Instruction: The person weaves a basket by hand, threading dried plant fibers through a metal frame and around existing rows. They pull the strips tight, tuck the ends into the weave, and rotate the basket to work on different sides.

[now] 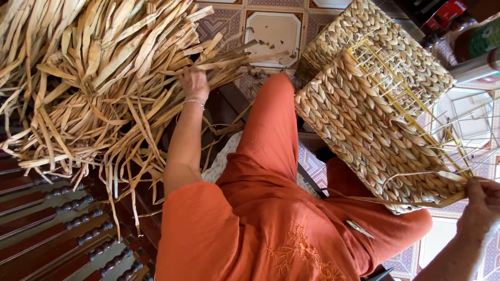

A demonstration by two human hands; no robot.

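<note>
Now | step: we fetch weaving stock | left hand closes on a strip in the heap of dry tan straw strips | right hand pinches a loose strand of the half-woven tan straw basket | next: one strip must come free cleanly.

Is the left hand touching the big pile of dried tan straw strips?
Touching. The head view shows the left hand reaching into the pile of dried tan straw strips, its fingers buried among the strands with no gap visible.
</note>
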